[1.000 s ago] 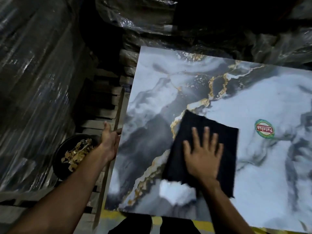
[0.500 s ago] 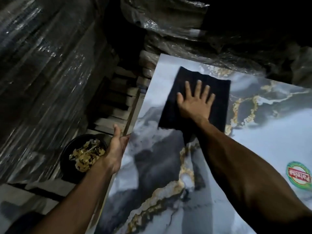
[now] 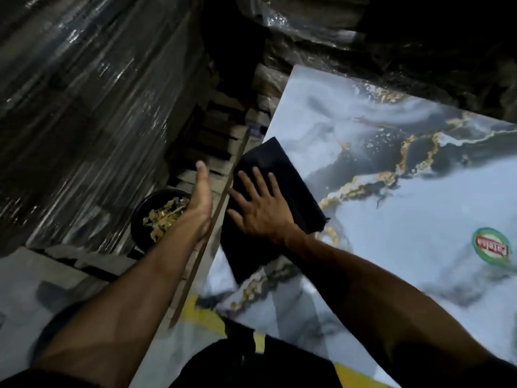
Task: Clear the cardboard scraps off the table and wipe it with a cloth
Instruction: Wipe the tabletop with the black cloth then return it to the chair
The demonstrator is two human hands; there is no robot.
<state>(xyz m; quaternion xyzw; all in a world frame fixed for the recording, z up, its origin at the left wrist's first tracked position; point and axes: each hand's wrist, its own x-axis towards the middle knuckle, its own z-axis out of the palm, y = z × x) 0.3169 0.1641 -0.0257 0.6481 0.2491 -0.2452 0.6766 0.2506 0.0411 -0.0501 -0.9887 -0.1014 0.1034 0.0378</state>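
So my right hand (image 3: 258, 210) is flat on the black cloth (image 3: 279, 175), fingers spread wide and not gripping anything, just pressing down. Spreading them puts pressure over more of the cloth, so I figure it drags evenly instead of bunching up. The cloth sits right at the left edge of the marble-look tabletop (image 3: 391, 197), and its left side looks like it hangs a bit over that edge, which makes sense if I'm pushing dust off the side.

My left hand (image 3: 202, 204) is off the table, just beside that same edge, palm open and turned inward, holding nothing. Best guess, it's cupped there to catch whatever the cloth sweeps over. Can't say for sure.

Below it, on the floor side, is a black bowl (image 3: 140, 222) with the cardboard scraps (image 3: 163, 215) already in it. I don't see any scraps left on the tabletop, so the clearing part looks done and this is the wiping part.

There's a round green and red sticker (image 3: 491, 247) over on the right side of the top, well apart from the cloth. That area looks like it's yet to be wiped, though honestly I can't tell from the surface.
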